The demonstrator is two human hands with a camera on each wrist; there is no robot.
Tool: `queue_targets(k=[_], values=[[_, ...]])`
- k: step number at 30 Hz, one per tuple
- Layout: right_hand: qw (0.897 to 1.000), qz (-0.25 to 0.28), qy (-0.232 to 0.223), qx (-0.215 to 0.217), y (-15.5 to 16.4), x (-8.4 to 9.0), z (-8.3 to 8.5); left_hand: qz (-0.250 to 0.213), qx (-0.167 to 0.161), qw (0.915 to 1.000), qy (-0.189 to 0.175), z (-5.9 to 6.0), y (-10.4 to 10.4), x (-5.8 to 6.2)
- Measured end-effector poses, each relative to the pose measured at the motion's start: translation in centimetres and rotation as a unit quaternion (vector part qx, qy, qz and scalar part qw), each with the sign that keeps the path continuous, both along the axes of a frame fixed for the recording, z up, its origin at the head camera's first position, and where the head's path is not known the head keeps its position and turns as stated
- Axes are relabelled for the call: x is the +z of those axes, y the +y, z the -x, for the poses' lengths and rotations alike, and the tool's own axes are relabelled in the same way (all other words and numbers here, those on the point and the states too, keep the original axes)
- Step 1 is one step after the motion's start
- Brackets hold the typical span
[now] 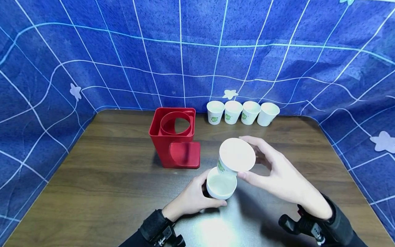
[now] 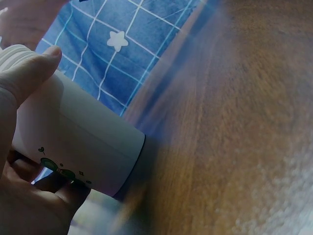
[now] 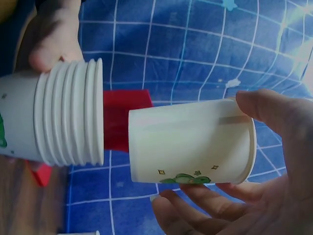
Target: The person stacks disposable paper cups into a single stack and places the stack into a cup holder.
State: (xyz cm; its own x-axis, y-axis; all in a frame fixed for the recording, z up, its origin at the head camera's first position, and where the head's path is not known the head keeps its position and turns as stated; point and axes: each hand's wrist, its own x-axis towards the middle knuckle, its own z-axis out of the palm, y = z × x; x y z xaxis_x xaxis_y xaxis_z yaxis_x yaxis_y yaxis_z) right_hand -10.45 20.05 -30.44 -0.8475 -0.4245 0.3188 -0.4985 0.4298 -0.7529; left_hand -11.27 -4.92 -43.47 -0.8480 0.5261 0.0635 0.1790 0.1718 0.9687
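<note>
My left hand (image 1: pixel 197 197) grips a nested stack of white paper cups (image 1: pixel 221 187), thumb and fingers round its side; several stacked rims show in the right wrist view. Green printing marks the cup wall (image 2: pixel 73 132) in the left wrist view. Just above the stack, my right hand (image 1: pixel 274 168) holds a single white paper cup (image 1: pixel 237 155) between thumb and fingers near its rim. This cup (image 3: pixel 190 142) is apart from the stack (image 3: pixel 68 115), its base facing the stack's opening.
A red holder (image 1: pixel 176 137) with a round ring on top stands left of the hands. Behind, several white paper cups (image 1: pixel 233 111) stand upright in a row along the back edge of the wooden table (image 1: pixel 102 178). A blue gridded cloth (image 1: pixel 160 55) hangs behind it.
</note>
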Motion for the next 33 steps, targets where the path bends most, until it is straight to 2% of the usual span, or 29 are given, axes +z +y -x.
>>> queue_targets(k=[10, 18, 26, 33], values=[[0.998, -0.015, 0.005, 0.053, -0.4, -1.0, -0.3, 0.013, -0.001, 0.9997, 0.018, 0.1, 0.0, -0.2], [0.997, -0.039, -0.012, 0.061, -0.1, -2.1, 0.1, 0.008, -0.001, 0.9999, 0.009, 0.1, 0.0, -0.1], [0.995, -0.059, -0.016, 0.075, -0.4, -3.7, 0.3, 0.015, -0.005, 0.9998, 0.014, 0.2, -0.1, -0.1], [0.994, -0.073, -0.026, 0.074, -0.6, -4.4, 0.5, 0.023, 0.003, 0.9997, 0.007, 0.1, -0.1, -0.1]])
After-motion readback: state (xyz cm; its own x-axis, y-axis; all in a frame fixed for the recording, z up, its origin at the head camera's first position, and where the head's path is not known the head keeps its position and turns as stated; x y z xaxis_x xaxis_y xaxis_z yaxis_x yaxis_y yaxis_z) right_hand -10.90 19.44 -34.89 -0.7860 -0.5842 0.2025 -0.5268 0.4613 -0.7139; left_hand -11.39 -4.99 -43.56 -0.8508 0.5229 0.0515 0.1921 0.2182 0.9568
